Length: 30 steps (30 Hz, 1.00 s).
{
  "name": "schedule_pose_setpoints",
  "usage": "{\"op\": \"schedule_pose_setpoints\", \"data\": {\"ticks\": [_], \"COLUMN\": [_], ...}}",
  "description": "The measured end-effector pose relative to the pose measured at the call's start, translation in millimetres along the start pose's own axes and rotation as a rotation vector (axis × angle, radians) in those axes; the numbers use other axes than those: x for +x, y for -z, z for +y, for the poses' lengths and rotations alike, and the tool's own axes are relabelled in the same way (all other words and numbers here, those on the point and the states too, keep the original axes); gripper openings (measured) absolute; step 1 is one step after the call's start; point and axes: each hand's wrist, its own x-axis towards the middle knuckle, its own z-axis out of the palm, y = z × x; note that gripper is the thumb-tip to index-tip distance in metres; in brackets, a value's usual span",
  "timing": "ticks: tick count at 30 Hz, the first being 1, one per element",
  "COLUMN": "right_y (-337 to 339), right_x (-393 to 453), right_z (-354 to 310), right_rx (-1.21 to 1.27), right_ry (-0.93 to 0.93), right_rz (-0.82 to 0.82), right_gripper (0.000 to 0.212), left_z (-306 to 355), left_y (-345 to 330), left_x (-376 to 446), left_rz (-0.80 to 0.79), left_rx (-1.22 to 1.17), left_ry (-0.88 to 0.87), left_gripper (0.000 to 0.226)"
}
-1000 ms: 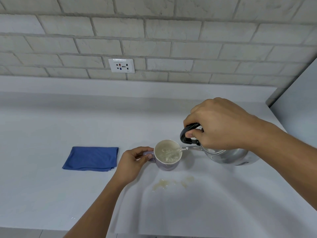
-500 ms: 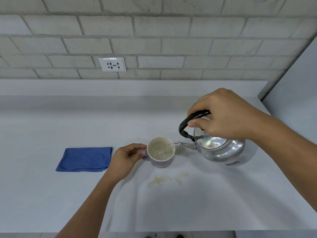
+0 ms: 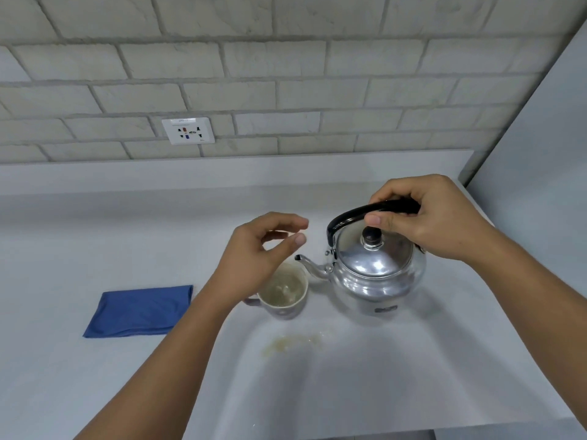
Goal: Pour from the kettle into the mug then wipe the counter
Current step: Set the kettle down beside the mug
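A folded blue cloth (image 3: 139, 311) is seen lying flat on the white counter (image 3: 63, 249), well to the left of the other things. Higher up, a wall socket (image 3: 188, 130) is set into the pale brick wall (image 3: 286, 65). The left hand (image 3: 254, 262) is held above the mug (image 3: 284, 292), its fingers loosely curled and apart, nothing gripped; the mug's left rim and most of its handle are hidden behind the hand and wrist. A pale liquid can be made out in the mug, though its level is hard to judge. A faint brownish spill (image 3: 295, 342) is spread on the counter just in front of the mug. Just right of the mug, the steel kettle (image 3: 374, 274) is stood upright, spout toward the mug. The right hand (image 3: 435, 220) is closed around its black handle (image 3: 349, 217), whose right end is covered by the fingers.
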Motion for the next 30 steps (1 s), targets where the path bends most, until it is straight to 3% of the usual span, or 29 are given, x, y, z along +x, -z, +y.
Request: {"op": "schedule_pose_setpoints", "data": {"ticks": [4,11,30], "right_y": [1,1,-9], "right_x": [7,22,78], "right_z": [9,41,119], "right_rx": [0.013,0.063,-0.037], "right_ry": [-0.004,-0.041,-0.135], "right_rz": [0.028,0.078,-0.052], "right_gripper": [0.011,0.011,0.021], "left_z": [24,24,-27], "left_y": [-26,-52,-72], "left_x": [26,59,137], "left_rz": [-0.092,-0.035,-0.074], "left_rx": [-0.002,0.044,0.407], "left_ry": [-0.074,-0.056,-0.008], "left_gripper": [0.029,0.026,0.021]}}
